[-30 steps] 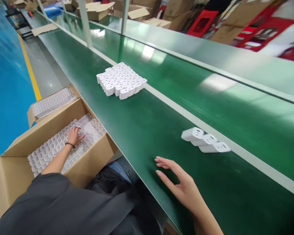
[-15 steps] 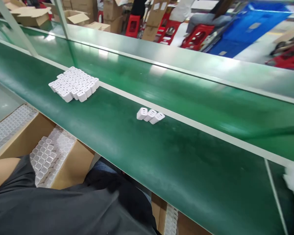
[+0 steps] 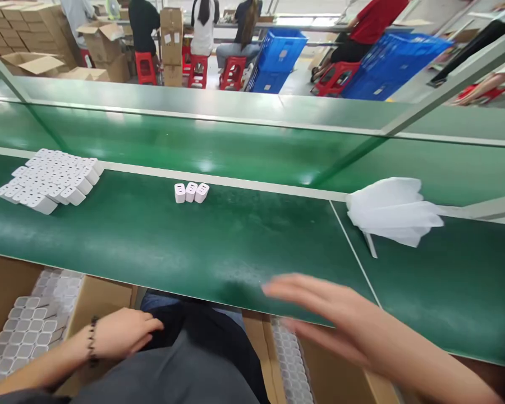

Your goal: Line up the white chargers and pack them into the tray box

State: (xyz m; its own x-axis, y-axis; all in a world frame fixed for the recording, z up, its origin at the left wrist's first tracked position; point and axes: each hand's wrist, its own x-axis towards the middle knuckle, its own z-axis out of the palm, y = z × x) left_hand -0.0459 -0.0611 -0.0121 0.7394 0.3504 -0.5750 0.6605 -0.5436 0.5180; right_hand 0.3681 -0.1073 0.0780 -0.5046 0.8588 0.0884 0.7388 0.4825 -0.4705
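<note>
My right hand (image 3: pixel 320 311) hovers over the near edge of the green belt (image 3: pixel 244 247), fingers stretched out and blurred by motion, holding nothing. My left hand (image 3: pixel 124 332) rests low by my lap at the edge of a cardboard box (image 3: pixel 105 292), fingers loosely curled, nothing seen in them; a dark bead bracelet is on the wrist. Three white chargers (image 3: pixel 191 192) stand in a row on the belt. A large block of white chargers (image 3: pixel 48 179) sits at the far left. A crumpled white cloth (image 3: pixel 393 212) lies on the belt at the right.
The box at lower left holds a clear plastic tray (image 3: pixel 23 331) of cells. Another tray stack (image 3: pixel 290 359) shows below the belt by my right arm. Beyond the belt, several people sit on red stools (image 3: pixel 197 70) among blue crates (image 3: pixel 278 59) and cardboard boxes.
My view has swung right along the belt. My left hand has come out of the box tray to my lap. My right hand has come back into view over the belt's near edge.
</note>
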